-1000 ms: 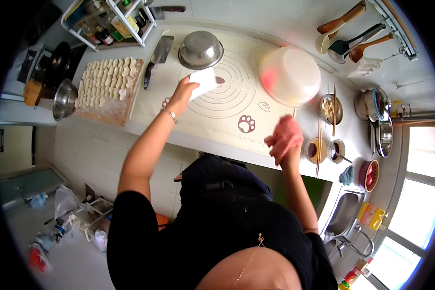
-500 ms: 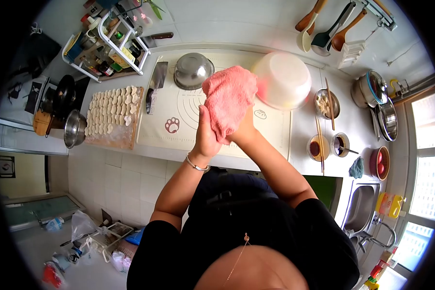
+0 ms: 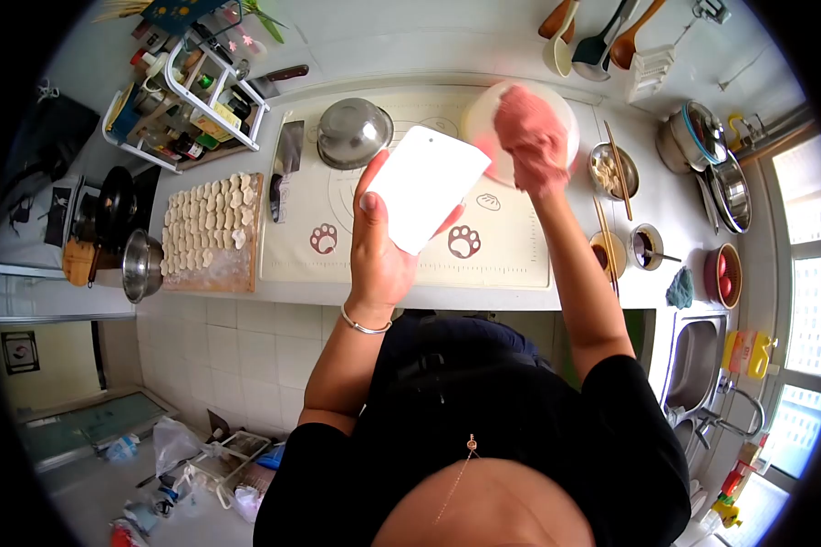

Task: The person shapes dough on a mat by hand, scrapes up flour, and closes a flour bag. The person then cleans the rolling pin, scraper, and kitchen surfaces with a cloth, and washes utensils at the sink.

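Observation:
My left hand [image 3: 380, 264] grips a flat white dough scraper [image 3: 433, 182] with a small hole near one corner, held up over the mat. The thumb lies on its face and the fingers go behind it. To the right, a pink cloth [image 3: 531, 137] is bunched in my right hand [image 3: 549, 193], whose fingers it mostly hides. Behind the cloth is a large translucent white bowl [image 3: 483, 114], upside down on the pale baking mat [image 3: 511, 251]. Left of it an overturned metal bowl [image 3: 351, 132] stands on the same mat.
A wooden board [image 3: 214, 278] with rows of dumplings lies left, beside a cleaver [image 3: 289, 150] and a steel basin [image 3: 141, 266]. On the right are a metal bowl of filling [image 3: 625, 170], chopsticks [image 3: 604, 239], a sauce bowl [image 3: 657, 248], a blue-green rag [image 3: 680, 288] and a sink [image 3: 693, 356].
My hands have parted. The pink cloth has moved right with my right hand, and the white scraper now shows uncovered in my left hand.

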Available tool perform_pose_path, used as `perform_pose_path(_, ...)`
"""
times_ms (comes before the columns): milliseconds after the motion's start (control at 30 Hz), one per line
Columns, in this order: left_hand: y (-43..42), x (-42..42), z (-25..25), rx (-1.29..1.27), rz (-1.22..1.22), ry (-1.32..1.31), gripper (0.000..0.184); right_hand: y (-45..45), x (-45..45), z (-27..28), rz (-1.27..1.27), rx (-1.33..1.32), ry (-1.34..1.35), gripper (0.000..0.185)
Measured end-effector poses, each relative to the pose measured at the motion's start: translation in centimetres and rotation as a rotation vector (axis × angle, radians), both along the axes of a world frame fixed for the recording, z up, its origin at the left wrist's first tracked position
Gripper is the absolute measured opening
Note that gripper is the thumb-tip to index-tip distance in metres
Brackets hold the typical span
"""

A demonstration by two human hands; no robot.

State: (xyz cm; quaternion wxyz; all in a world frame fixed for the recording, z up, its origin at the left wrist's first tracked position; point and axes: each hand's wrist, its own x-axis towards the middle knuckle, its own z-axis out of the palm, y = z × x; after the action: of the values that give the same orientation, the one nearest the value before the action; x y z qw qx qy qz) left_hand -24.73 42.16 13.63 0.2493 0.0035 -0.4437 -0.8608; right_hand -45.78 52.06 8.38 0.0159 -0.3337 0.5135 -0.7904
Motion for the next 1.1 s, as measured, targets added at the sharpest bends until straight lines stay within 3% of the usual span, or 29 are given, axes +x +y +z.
perform_pose_path(133,-1.3,-0.4,-0.5,0.059,0.088,0.003,0.054,0.2,5.5,2.2,-0.189,0.770,0.118,0.050)
perform_pose_path(200,-1.9,-0.8,-1.9,0.025,0.128,-0.022,0.053,-1.3,9.5,4.1,-0.165,0.918,0.147,0.071)
perform_pose_path(233,-2.0,-0.9,-2.9,0.005,0.150,-0.041,0.054,-1.8,12.2,5.3,-0.326,0.876,0.455,0.073)
perform_pose_path(267,-1.6,-0.8,-2.9,0.055,0.168,-0.088,0.054,-2.3,12.2,3.6,-0.302,0.872,0.462,0.073)
perform_pose_path(300,-1.6,-0.6,-3.5,0.124,0.173,-0.105,0.052,-2.8,11.8,0.6,-0.198,0.592,0.204,0.064)
perform_pose_path(367,-2.3,0.0,-4.9,0.010,0.235,-0.190,0.050,-3.3,12.7,4.0,-0.187,0.794,0.188,0.039)
perform_pose_path(400,-2.6,0.4,-5.4,0.110,0.199,-0.157,0.054,-3.5,13.1,5.7,-0.176,0.898,0.187,0.028)
perform_pose_path(433,-2.7,0.9,-4.8,0.145,0.146,-0.134,0.063,-3.7,13.0,3.7,-0.077,0.452,-0.207,0.028)
perform_pose_path(533,-2.7,1.0,-3.4,0.117,0.044,0.006,0.078,-3.4,13.1,1.0,0.024,0.592,0.559,0.034)
perform_pose_path(600,-3.4,0.7,-2.5,0.275,-0.007,0.049,0.079,-2.7,14.7,0.3,0.256,0.561,0.189,0.046)
perform_pose_path(633,-3.9,0.8,-2.3,0.385,-0.079,0.089,0.079,-2.5,14.8,1.3,0.261,0.563,0.194,0.046)
perform_pose_path(700,-4.3,1.1,-2.1,0.380,-0.078,0.107,0.079,-2.4,14.8,2.3,0.536,0.647,0.193,0.049)
perform_pose_path(733,-4.4,1.2,-2.1,0.346,-0.059,0.098,0.079,-3.2,14.9,2.6,0.459,0.647,0.619,0.047)
perform_pose_path(867,-4.1,1.2,-2.5,0.276,-0.068,0.130,0.088,-4.5,17.1,4.9,0.415,0.623,0.675,0.053)
perform_pose_path(933,-4.0,1.2,-2.9,0.312,-0.182,0.211,0.091,-5.8,18.4,5.2,0.138,0.730,0.625,0.059)
perform_pose_path(1033,-3.1,1.7,-3.3,0.263,-0.132,0.141,0.094,-8.4,19.3,5.0,-0.665,0.972,0.732,0.047)
perform_pose_path(1067,-2.6,2.0,-3.4,0.238,-0.109,0.107,0.096,-7.4,17.7,5.7,-0.305,0.844,0.768,0.048)
perform_pose_path(1100,-2.1,2.3,-3.4,0.214,-0.088,0.072,0.097,-7.1,16.4,4.9,-0.150,0.656,0.749,0.043)
